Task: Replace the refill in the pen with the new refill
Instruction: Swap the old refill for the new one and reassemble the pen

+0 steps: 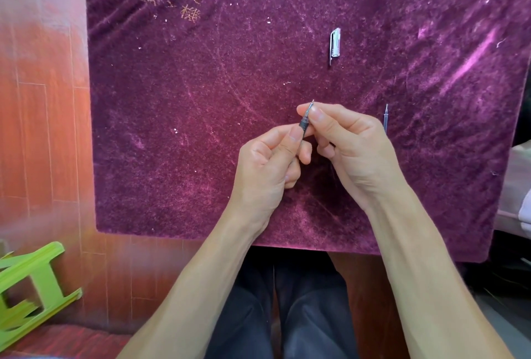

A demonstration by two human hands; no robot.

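Observation:
Over the purple velvet cloth (201,128) I hold a thin grey pen (304,123) almost upright, its metal tip pointing away from me. My left hand (267,163) grips the barrel lower down, thumb against it. My right hand (353,145) pinches the pen's front cone just below the tip between thumb and forefinger. The pen's clear cap (334,45) with a clip lies on the cloth farther back. A loose refill (385,120) lies to the right of my right hand, mostly hidden behind it.
The cloth covers a small table whose near edge (287,243) is above my knees. A green plastic stool (31,286) lies tipped on the red wooden floor at lower left. Pale fabric (517,186) sits past the table's right edge.

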